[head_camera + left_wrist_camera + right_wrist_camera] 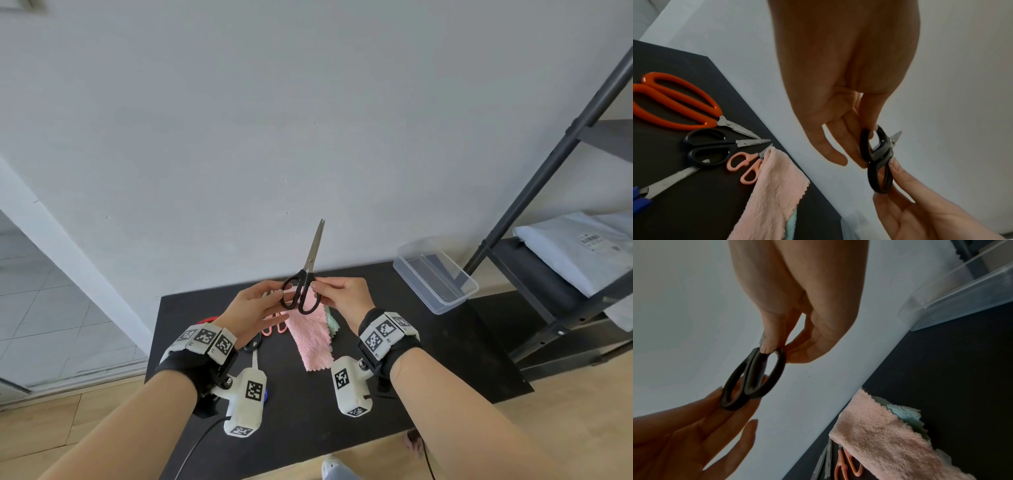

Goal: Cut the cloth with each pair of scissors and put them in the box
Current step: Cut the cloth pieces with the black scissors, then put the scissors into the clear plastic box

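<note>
Black-handled scissors [301,291] are held up above the table, blades closed and pointing up at the wall. My left hand [276,295] pinches one handle loop and my right hand [319,290] pinches the other, close to the pivot. The left wrist view shows my left hand [854,146] on the upper loop of the scissors [879,164]. In the right wrist view my right hand [777,347] holds the top of the scissors [754,378]. A pink cloth [310,337] lies on the black table [428,359] under my hands. The clear plastic box [435,274] stands at the back right.
Orange-handled scissors [674,105], smaller black scissors [709,146], small pink scissors [746,167] and blue-handled scissors [663,181] lie left of the cloth. A green cloth [904,415] peeks from under the pink one. A dark metal shelf [548,171] stands right; the wall is close behind.
</note>
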A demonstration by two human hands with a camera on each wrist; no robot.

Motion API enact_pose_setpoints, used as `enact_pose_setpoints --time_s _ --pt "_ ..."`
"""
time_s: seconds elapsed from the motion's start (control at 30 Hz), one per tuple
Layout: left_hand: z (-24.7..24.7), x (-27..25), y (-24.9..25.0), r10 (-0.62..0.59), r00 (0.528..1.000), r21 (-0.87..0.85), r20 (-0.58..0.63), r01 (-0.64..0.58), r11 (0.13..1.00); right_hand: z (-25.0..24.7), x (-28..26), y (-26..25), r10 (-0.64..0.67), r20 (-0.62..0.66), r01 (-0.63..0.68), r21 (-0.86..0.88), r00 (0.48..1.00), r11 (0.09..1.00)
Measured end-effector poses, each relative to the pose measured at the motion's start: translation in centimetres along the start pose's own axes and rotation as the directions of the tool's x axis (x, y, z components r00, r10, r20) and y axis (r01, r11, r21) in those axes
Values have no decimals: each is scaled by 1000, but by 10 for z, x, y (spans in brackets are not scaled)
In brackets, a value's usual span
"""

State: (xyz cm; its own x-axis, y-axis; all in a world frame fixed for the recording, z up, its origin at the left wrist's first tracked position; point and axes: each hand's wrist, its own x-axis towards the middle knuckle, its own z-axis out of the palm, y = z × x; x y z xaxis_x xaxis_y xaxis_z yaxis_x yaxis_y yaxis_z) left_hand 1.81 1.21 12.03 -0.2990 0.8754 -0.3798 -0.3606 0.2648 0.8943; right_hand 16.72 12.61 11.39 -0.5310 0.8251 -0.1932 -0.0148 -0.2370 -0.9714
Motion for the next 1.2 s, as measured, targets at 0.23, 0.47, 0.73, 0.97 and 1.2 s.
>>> enact_pose_setpoints --time_s 0.23,0.47,0.73,0.97,1.2 --pt "22 14 -2 2 999 48 40 -4 999 -14 2 0 -38 -83 22 -183 996 983" --pt "54 39 -12 -15 995 260 97 -11 965 -42 3 0 -60 -80 21 -418 995 908" --pt "107 77 -19 -58 984 368 169 -9 930 -102 23 -5 -5 -206 -114 -562 979 819" --pt "158 133 -27 -69 993 503 91 14 864 -183 50 -20 20 -262 -189 -638 965 746" --pt "194 186 -47 -86 996 635 -19 78 769 -274 96 -17 130 -303 -324 -784 944 529"
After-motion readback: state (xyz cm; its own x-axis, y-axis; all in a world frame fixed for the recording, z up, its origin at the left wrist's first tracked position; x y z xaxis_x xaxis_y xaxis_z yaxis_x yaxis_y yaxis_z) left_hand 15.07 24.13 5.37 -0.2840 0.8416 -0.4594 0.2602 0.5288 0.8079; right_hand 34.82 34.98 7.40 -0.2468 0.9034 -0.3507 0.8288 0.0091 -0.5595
